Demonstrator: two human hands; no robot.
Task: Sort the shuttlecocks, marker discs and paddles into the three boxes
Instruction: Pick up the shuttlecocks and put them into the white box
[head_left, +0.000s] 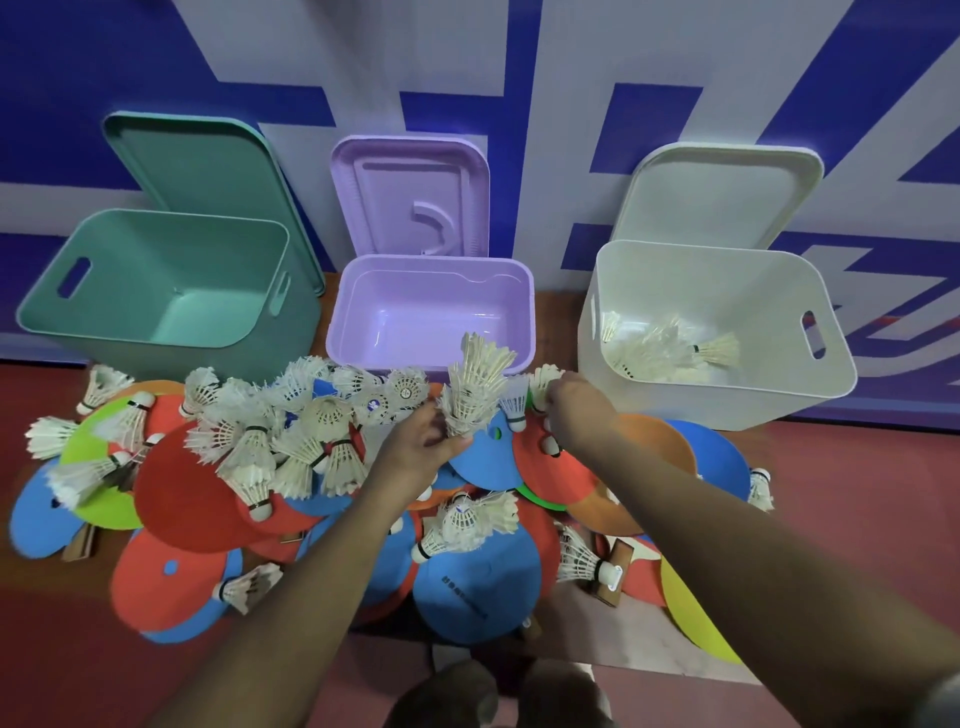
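Down over the heap with both arms out. Gripping a stack of shuttlecocks (475, 384) in the left hand (415, 447), with fingers curled round the cork end and feathers up, right in front of the purple box (441, 270). Pinching a single shuttlecock (543, 384) with the right hand (576, 410), at the far edge of the pile, just beside the stack. Behind, lined up along the wall: green box (156, 228) left, purple in the middle, white box (727, 260) right, with lids propped up at the back. Lying in the white box, a scatter of shuttlecocks (660, 348). Spread over the red floor, overlapping marker discs (192, 493) in red, blue, green, orange and yellow, topped with loose shuttlecocks (249, 447), thickest on the left. Poking out from under the discs, wooden paddle handles (80, 545).
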